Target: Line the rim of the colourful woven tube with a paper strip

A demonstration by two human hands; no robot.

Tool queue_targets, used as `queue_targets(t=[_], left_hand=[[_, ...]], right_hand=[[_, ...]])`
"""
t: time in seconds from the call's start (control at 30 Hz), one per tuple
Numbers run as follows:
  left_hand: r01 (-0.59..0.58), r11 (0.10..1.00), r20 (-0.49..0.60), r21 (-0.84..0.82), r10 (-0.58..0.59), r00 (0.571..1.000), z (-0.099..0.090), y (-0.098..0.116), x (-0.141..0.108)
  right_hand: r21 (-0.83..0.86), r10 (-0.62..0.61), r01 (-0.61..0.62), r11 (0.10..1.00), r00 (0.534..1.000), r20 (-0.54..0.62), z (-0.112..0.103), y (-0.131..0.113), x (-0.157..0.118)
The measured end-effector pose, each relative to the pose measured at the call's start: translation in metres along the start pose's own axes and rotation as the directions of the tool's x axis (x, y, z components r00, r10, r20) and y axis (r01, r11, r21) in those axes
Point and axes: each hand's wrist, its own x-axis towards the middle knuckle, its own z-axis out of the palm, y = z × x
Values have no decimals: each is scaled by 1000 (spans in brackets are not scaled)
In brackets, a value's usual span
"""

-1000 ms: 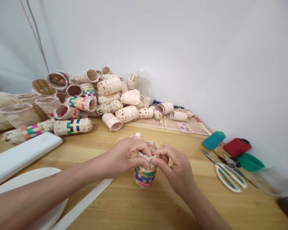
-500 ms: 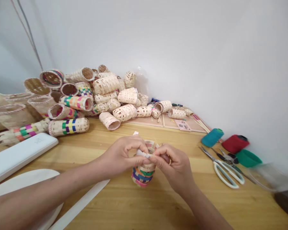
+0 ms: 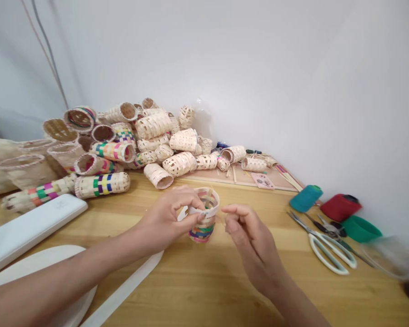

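A small woven basket [image 3: 202, 230] with green, blue and pink bands stands at the middle of the table, its mouth tilted up. My left hand [image 3: 177, 215] pinches its rim and a white strip [image 3: 209, 212] that runs along the rim. To the right of the basket, my right hand [image 3: 250, 236] is off the rim, thumb and forefinger nearly together. Whatever may be between those fingertips is too small to make out.
Many woven baskets [image 3: 153, 126] are piled at the back left. A white device [image 3: 37, 231], a round white piece [image 3: 51, 290] and a long white strip [image 3: 122, 295] lie left. Scissors [image 3: 330, 254], thread spools [image 3: 306, 198] and a green bowl [image 3: 361, 229] are right.
My right hand has come away from the rim and sits to its right. The basket stands more upright, its mouth more visible. The view has shifted slightly.
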Motion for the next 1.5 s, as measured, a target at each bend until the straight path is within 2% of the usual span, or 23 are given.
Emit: queue_targets(t=[0.07,0.17,0.3,0.43,0.67,1.13,1.5], left_hand=[[-69,995,-23,70,71,997,0,-2,-1],[-169,965,-36,202,180,983,1,-3,-2],[-238,923,-40,303,262,964,3,-3,-3],[-232,923,-35,307,254,967,3,-2,-3],[-170,950,-38,264,186,982,4,-4,-3],[-159,959,-58,233,177,983,6,-5,-3],[-171,954,-70,247,193,979,5,-4,-3]], right_hand=[[-62,-34,34,998,999,8,2,0,-1],[-106,-20,21,994,1000,7,5,1,0],[-167,-72,76,983,997,30,7,3,2],[-160,-134,133,978,991,7,8,6,3],[-184,-102,97,978,995,-14,8,9,5],[-192,-86,85,978,996,-1,9,8,3],[-157,-17,20,987,1000,18,10,7,3]])
